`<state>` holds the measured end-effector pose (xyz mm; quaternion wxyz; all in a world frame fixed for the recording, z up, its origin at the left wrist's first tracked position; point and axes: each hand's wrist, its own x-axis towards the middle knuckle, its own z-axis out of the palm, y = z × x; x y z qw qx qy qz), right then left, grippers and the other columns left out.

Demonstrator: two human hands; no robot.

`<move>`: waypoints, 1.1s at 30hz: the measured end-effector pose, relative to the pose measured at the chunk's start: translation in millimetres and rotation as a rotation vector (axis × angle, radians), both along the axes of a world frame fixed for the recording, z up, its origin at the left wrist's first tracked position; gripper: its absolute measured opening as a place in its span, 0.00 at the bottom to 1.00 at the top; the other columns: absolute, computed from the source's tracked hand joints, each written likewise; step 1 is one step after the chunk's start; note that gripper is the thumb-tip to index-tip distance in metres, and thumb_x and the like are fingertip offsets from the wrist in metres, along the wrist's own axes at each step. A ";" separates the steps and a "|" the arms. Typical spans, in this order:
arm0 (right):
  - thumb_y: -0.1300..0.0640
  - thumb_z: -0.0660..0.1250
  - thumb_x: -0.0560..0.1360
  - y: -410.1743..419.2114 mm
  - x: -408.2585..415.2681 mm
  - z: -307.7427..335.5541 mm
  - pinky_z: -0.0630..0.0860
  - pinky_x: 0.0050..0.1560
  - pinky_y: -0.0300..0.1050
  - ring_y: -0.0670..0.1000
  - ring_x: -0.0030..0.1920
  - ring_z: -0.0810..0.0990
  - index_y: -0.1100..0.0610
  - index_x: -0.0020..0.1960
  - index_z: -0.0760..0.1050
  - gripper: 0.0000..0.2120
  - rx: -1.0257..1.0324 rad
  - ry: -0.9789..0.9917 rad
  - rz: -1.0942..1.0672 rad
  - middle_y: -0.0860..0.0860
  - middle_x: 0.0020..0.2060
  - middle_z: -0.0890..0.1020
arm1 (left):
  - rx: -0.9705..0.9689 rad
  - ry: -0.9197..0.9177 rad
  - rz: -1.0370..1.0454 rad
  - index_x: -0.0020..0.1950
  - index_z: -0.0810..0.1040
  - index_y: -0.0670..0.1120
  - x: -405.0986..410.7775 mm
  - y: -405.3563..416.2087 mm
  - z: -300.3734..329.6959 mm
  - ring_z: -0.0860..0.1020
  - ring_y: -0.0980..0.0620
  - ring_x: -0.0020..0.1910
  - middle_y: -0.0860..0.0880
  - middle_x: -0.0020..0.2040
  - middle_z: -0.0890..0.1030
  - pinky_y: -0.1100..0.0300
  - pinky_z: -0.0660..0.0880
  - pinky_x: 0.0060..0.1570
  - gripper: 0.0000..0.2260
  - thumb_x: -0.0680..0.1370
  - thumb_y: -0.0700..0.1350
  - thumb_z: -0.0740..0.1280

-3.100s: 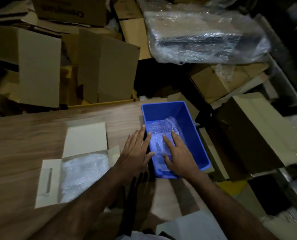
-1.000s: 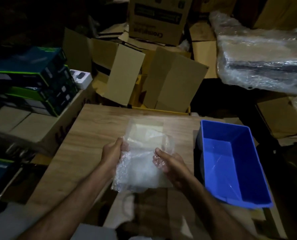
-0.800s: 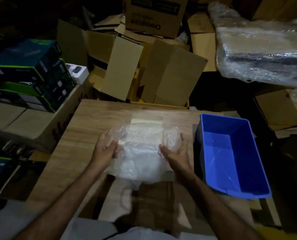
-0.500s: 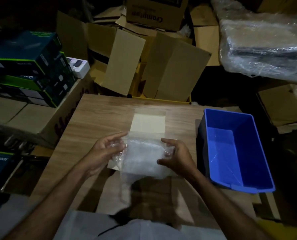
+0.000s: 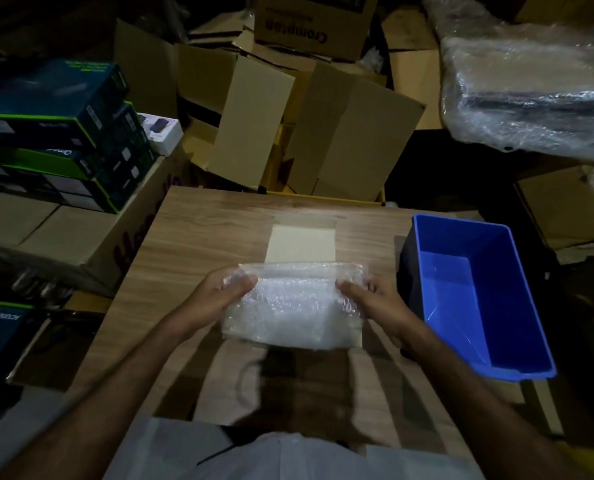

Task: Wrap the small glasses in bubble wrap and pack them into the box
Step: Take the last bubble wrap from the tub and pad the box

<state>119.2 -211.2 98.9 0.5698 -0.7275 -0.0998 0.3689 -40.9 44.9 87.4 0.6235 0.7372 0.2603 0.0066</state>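
Two hands are seen over the middle of a wooden table (image 5: 198,230), with a bundle of bubble wrap (image 5: 293,304) gripped between them. At the far left, beyond the table's left edge, a stack of dark boxes with green trim (image 5: 56,133) is noted resting on a large brown carton (image 5: 59,237). The left hand (image 5: 219,296) is closed on the left end of the bundle, thumb on top and fingers curled beneath. The bundle is held just above a flat pale cardboard box (image 5: 302,244), whose open flap lies toward the table's far edge. Whether a glass is inside the wrap cannot be told; only cloudy plastic is visible. The right hand (image 5: 375,303) is clamped on the bundle's right end in the same manner. A blue plastic bin (image 5: 517,299) is recorded at the table's right edge, overhanging it. Loose open cartons (image 5: 323,133) are piled behind the far edge, and a plastic-wrapped item (image 5: 531,88) lies at the upper right.
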 end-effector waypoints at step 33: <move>0.52 0.70 0.78 49.9 -36.9 -103.0 0.70 0.70 0.52 0.59 0.75 0.65 0.55 0.80 0.56 0.36 -0.715 -0.690 0.466 0.59 0.78 0.61 | 0.781 0.519 -0.385 0.83 0.42 0.47 45.8 -55.5 -77.6 0.60 0.36 0.77 0.36 0.80 0.51 0.45 0.67 0.70 0.43 0.79 0.55 0.68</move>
